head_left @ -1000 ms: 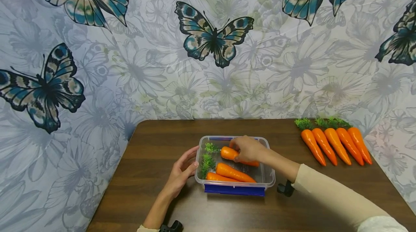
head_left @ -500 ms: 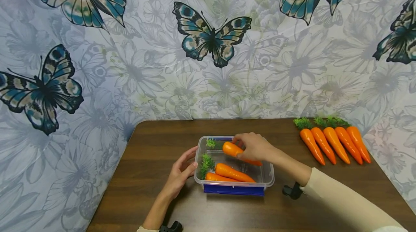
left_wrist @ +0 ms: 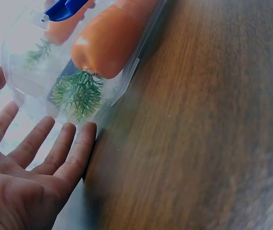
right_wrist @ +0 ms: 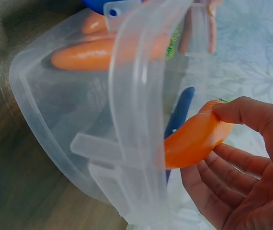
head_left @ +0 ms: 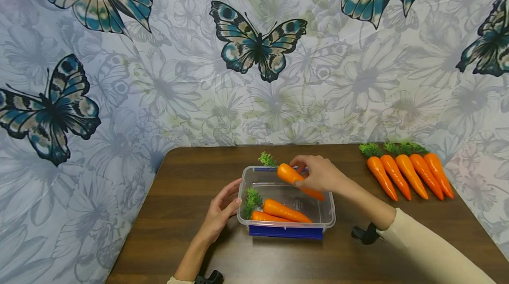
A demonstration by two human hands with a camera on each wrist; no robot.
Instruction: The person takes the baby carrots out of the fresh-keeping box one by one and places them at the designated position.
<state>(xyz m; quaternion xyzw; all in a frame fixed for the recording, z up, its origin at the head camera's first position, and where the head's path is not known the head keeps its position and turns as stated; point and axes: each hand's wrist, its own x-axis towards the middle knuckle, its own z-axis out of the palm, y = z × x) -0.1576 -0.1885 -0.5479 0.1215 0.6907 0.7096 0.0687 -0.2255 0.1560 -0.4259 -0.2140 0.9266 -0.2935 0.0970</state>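
Note:
A clear plastic box [head_left: 286, 225] with blue clips stands on the table, its top uncovered. My right hand [head_left: 320, 173] pinches an orange carrot [head_left: 291, 173] by its body, raised above the far right part of the box, its green top pointing to the far left. In the right wrist view the thumb and fingers grip this carrot [right_wrist: 194, 139] beside the box's wall. Two more carrots [head_left: 286, 211] lie inside along the near side, green tops to the left. My left hand [head_left: 220, 209] touches the box's left wall with nearly straight, spread fingers [left_wrist: 64, 143].
Several carrots [head_left: 407, 178] lie in a row on the right of the brown wooden table [head_left: 199, 173], green tops toward the back. A butterfly-printed cloth [head_left: 258, 98] hangs behind the table's far edge.
The right hand has lifted the carrot up from inside the box, moving it a little to the right and away. The left hand has stayed at the box's left wall.

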